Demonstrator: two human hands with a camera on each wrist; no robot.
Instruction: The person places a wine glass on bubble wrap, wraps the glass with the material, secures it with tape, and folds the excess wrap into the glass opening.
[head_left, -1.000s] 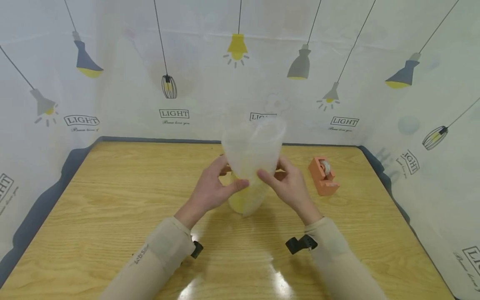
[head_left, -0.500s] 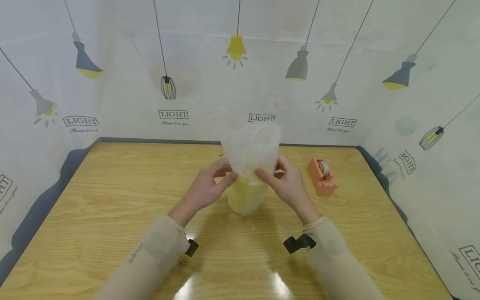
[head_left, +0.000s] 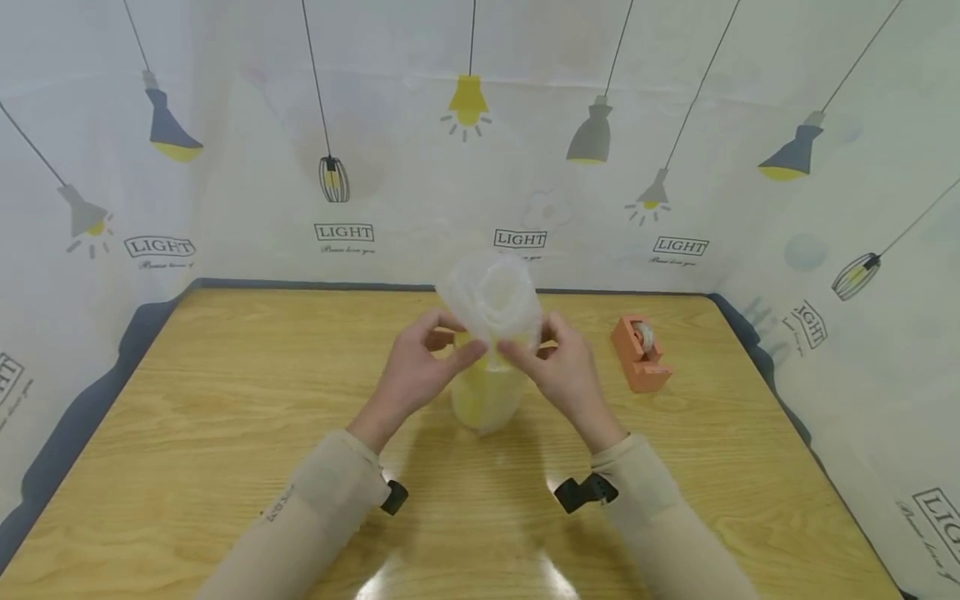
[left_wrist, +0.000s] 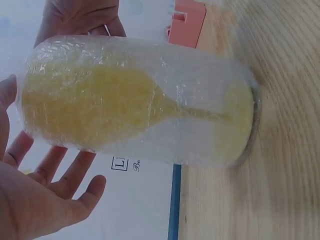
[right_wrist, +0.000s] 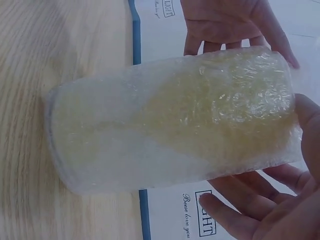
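Observation:
A yellow stemmed goblet (left_wrist: 110, 102) stands upright on the table, rolled in clear bubble wrap (head_left: 498, 400). Above the goblet's rim the wrap's loose upper end (head_left: 498, 287) rises as an open, crumpled tube. My left hand (head_left: 412, 367) holds the wrap from the left, its thumb on the near side and its fingers reaching behind. From the right, my right hand (head_left: 564, 367) holds the same part, thumb in front. Both thumb tips nearly meet at the wrap's middle. Through the plastic, the goblet's bowl, stem and foot show blurred in both wrist views.
An orange tape dispenser (head_left: 641, 354) with a roll of clear tape stands to the right on the wooden table (head_left: 262, 375). A white cloth with printed lamps (head_left: 360, 100) hangs behind the table and along its sides. Each wrist carries a small black camera mount.
The loose top of the wrap has sunk lower and drawn narrower. My thumbs have come closer together in front of it. The wrapped goblet stays at about the same place on the table.

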